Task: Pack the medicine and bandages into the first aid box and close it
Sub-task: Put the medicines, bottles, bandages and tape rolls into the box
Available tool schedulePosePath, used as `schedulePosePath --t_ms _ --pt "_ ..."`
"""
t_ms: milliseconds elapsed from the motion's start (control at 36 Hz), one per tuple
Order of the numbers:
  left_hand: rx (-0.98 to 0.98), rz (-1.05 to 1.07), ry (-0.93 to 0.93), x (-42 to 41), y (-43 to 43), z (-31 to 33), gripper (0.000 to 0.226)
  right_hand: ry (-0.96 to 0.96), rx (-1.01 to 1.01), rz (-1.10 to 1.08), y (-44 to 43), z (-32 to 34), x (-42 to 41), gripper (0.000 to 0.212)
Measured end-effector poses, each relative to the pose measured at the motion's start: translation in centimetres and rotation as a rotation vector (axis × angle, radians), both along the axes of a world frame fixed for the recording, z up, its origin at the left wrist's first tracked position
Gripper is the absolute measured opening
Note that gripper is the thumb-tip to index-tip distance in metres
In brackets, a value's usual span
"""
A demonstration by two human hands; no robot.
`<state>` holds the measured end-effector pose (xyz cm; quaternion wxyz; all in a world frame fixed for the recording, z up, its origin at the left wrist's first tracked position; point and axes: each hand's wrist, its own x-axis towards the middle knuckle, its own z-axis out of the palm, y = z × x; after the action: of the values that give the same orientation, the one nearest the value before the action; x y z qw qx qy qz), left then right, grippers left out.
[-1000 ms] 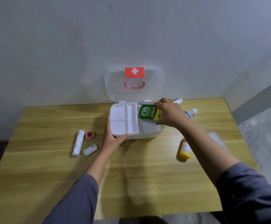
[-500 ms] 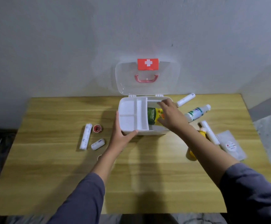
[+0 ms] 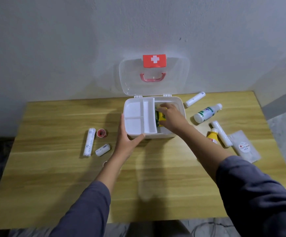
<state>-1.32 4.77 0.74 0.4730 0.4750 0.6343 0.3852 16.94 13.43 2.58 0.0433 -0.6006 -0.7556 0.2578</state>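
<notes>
The white first aid box [image 3: 179, 102] stands open on the table, its clear lid [image 3: 173, 79] leaning against the wall. A white divided tray [image 3: 133, 124] fills its left half. My right hand [image 3: 172, 118] reaches into the right half, fingers closed on a green and yellow medicine box [image 3: 159, 117] that sits down inside. My left hand [image 3: 127, 139] grips the box's front left corner. Two wrapped bandage rolls, one long [image 3: 89, 144] and one short [image 3: 102, 150], and a red tape roll [image 3: 101, 133] lie to the left.
Right of the box lie a white tube [image 3: 194, 99], a white bottle with green label [image 3: 207, 113], a yellow bottle [image 3: 212, 135], another white roll [image 3: 221, 133] and a clear sachet [image 3: 244, 146]. The wooden table [image 3: 53, 168] meets the wall behind and ends near my body.
My right hand has lowered the green and yellow medicine box from above the rim down into the box's right half. My left hand has stayed on the front left corner.
</notes>
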Motion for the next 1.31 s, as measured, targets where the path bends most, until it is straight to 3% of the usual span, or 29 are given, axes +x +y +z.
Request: schedulePosePath --t_ms 83,250,417,694,806,889,1028,1111,1306 --pt "0.000 -0.006 -0.008 0.0 0.0 0.0 0.103 -0.011 0.038 -0.110 -0.4 -0.2 0.2 0.057" --pt "-0.011 -0.031 -0.025 -0.2 0.0 0.1 0.103 -0.018 -0.110 -0.257 -0.5 -0.1 -0.1 0.054" --pt "-0.005 -0.034 -0.012 -0.3 -0.2 0.1 0.103 0.035 -0.054 -0.330 -0.4 -1.0 -0.5 0.052" --pt "0.008 -0.012 -0.005 -0.2 -0.1 -0.3 0.103 0.174 -0.048 -0.340 0.1 -1.7 -1.8 0.054" --pt "0.008 -0.016 -0.010 -0.2 -0.1 -0.3 0.104 0.221 -0.099 -0.331 0.3 -0.6 -1.0 0.064" --pt "0.012 -0.020 -0.003 0.0 0.0 -0.1 0.102 0.288 -0.017 -0.350 -0.2 1.2 -0.1 0.064" --pt "0.006 -0.030 0.044 0.3 -0.1 -0.2 0.101 0.480 0.280 -0.482 -2.7 4.0 3.6 0.045" --pt "0.004 -0.012 0.056 0.7 -0.1 -0.2 0.101 0.471 0.399 -0.604 -5.1 3.8 7.7 0.040" --pt "0.001 0.003 0.050 0.8 -0.2 -0.3 0.100 0.299 0.305 -0.967 -11.8 -0.5 17.7 0.052"
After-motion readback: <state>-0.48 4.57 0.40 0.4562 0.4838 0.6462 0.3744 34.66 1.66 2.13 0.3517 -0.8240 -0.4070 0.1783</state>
